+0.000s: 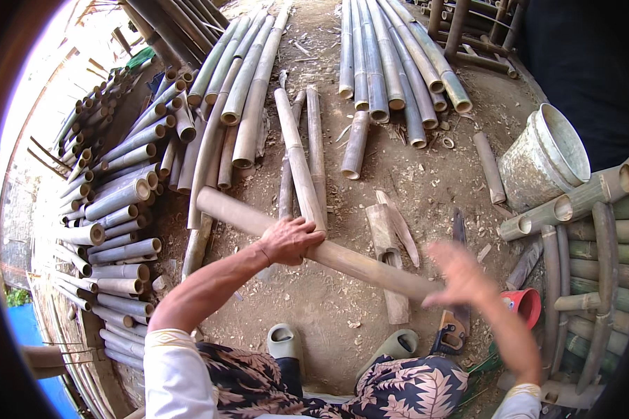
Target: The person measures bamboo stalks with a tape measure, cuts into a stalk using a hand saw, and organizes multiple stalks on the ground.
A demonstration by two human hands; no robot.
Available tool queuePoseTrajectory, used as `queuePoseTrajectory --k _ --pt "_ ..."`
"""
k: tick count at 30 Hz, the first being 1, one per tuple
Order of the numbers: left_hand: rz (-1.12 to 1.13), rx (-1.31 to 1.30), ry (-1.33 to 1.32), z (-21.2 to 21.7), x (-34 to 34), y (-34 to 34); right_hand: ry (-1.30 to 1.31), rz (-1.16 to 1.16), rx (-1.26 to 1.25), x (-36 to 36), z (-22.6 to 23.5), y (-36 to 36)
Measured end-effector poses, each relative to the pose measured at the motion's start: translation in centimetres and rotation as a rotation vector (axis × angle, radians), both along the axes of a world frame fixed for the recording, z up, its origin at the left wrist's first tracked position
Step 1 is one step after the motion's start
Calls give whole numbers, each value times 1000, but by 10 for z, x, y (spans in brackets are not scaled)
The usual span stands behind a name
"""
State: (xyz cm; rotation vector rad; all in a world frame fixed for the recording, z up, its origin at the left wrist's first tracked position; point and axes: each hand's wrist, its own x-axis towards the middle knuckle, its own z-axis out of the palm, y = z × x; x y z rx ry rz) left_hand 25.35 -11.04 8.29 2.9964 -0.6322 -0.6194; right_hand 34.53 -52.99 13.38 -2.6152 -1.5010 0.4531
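My left hand (288, 239) grips a long tan bamboo pole (237, 216) near its middle and holds it slanted across the ground, its cut end up at the left. My right hand (460, 274) is blurred, fingers spread, at the pole's lower right end; whether it touches the pole cannot be told. A wooden block (386, 244) lies under the pole. A hand saw (454, 328) with a dark blade lies on the dirt below my right hand.
Stacks of cut bamboo (119, 202) fill the left side, and longer poles (391, 63) lie at the top. A pale bucket (544, 157) and more bamboo (594, 279) stand at the right. A red cup (526, 304) lies by the saw. My sandalled feet (285, 342) rest on dirt.
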Motion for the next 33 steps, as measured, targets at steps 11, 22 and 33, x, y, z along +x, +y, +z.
queuePoseTrajectory --k 11,22,33 --pt "1312 -664 56 -86 -2 29 827 -754 345 -37 -128 165" --pt "1484 -711 -46 -113 25 42 253 -472 459 14 -194 230" --pt "1048 -405 -286 -139 63 30 13 -941 140 -119 -201 60"
